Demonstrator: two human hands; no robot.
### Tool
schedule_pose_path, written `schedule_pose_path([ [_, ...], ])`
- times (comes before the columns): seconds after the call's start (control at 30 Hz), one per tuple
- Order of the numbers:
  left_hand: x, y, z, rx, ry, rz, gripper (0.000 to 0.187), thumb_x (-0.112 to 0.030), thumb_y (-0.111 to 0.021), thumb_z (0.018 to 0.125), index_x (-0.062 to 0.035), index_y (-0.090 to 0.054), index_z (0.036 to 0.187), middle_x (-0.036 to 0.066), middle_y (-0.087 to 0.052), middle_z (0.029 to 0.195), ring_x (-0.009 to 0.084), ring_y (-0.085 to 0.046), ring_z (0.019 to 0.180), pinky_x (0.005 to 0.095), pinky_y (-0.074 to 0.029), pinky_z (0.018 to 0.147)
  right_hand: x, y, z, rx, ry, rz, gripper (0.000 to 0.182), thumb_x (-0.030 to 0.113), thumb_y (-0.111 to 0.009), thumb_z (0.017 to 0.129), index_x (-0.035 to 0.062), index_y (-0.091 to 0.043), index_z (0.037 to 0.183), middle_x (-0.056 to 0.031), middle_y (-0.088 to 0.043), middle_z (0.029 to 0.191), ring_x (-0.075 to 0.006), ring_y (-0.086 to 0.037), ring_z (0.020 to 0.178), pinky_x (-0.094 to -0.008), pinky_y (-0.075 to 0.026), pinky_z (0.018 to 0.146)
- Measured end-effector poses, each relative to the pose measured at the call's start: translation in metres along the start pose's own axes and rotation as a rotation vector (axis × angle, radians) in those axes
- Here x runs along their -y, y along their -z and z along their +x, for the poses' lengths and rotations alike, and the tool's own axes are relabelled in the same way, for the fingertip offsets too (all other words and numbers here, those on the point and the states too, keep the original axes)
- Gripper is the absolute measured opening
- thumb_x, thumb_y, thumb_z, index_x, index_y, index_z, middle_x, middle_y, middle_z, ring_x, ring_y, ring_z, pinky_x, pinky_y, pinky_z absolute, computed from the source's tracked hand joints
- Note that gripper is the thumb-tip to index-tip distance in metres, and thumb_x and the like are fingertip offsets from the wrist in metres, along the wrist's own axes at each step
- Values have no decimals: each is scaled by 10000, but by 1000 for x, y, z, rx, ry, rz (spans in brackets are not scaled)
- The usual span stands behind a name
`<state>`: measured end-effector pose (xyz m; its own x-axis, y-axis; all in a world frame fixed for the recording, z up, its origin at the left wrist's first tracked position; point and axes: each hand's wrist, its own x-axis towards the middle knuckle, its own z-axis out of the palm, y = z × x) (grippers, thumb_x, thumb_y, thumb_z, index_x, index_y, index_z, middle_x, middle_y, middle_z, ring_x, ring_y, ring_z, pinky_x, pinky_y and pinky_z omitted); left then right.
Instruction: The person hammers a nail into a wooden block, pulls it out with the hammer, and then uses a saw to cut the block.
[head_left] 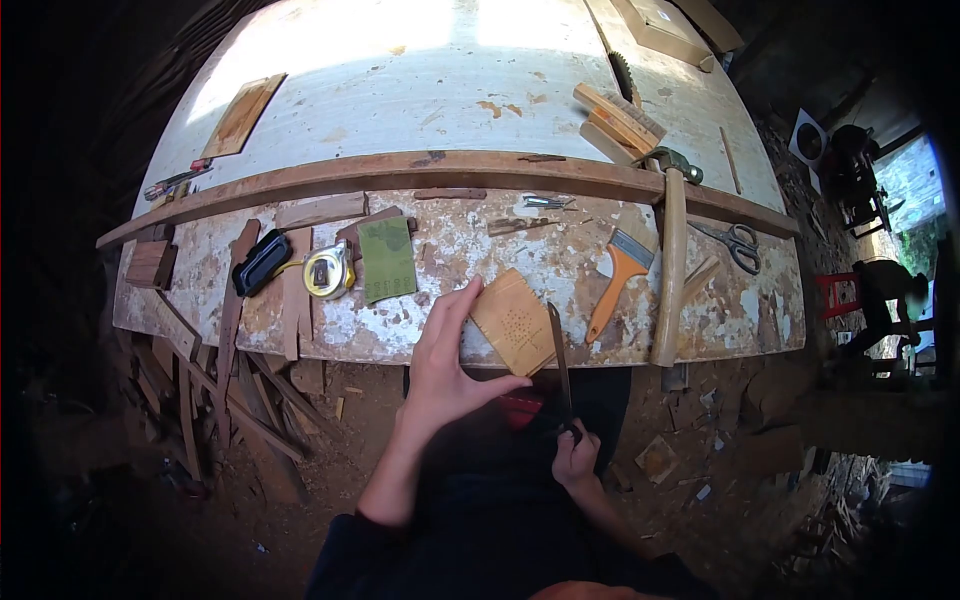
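Note:
A small flat piece of wood (512, 325) with a pattern of dark dots and lines on its face sits at the table's front edge. My left hand (450, 350) spans it, fingertips at its upper left side and thumb at its bottom corner. In my right hand (576, 455) is the dark handle of a long, narrow metal file (560, 355). The file's blade points away from me and runs along the right edge of the wood. To the right lies a paintbrush (622, 275) with an orange handle.
A wooden-handled hammer (672, 270) and scissors (740, 245) lie right. Green sandpaper (388, 260), a tape measure (327, 272) and a black case (262, 262) lie left. A long wooden beam (440, 172) crosses the table. Offcuts litter the floor; a person (885, 300) bends at far right.

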<state>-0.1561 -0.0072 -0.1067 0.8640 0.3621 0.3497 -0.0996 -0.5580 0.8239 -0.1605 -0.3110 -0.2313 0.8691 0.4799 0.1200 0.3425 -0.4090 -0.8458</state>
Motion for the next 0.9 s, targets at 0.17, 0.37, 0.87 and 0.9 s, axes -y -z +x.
schedule_pose_path([
  [0.17, 3, 0, -2, 4, -31, 27, 1286, -380, -1079, 596, -5, -427, 1639, 224, -588, 1471, 386, -596, 1372, 482, -491, 1155, 2, 6, 16, 29, -35, 58, 110, 91, -616, 1009, -5, -668, 1024, -174, -638, 720, -425, -683, 642, -463, -517, 610],
  [0.37, -2, 1, -2, -10, -88, 146, 1217, -391, -1051, 621, -1, -463, 1613, 233, -578, 1488, 423, -597, 1361, 532, -464, 1191, 19, 7, 27, -4, 83, 51, 121, 22, -614, 969, -3, -702, 1047, -159, -687, 802, -366, -723, 698, -422, -553, 647],
  [0.87, 1, -1, -2, -12, -119, 172, 1163, -369, -1028, 644, 15, -483, 1596, 251, -586, 1480, 442, -599, 1364, 532, -459, 1197, 2, 3, 24, 73, 34, 20, 200, -10, -621, 869, -22, -690, 1056, -176, -705, 815, -391, -736, 733, -452, -568, 669],
  [0.9, 1, -1, -2, -16, -122, 170, 1162, -370, -1027, 645, 13, -482, 1598, 251, -586, 1477, 441, -605, 1356, 527, -474, 1180, -4, 2, 22, 68, 35, -23, 184, 1, -629, 875, -21, -687, 1048, -180, -705, 811, -397, -735, 735, -456, -567, 670],
])
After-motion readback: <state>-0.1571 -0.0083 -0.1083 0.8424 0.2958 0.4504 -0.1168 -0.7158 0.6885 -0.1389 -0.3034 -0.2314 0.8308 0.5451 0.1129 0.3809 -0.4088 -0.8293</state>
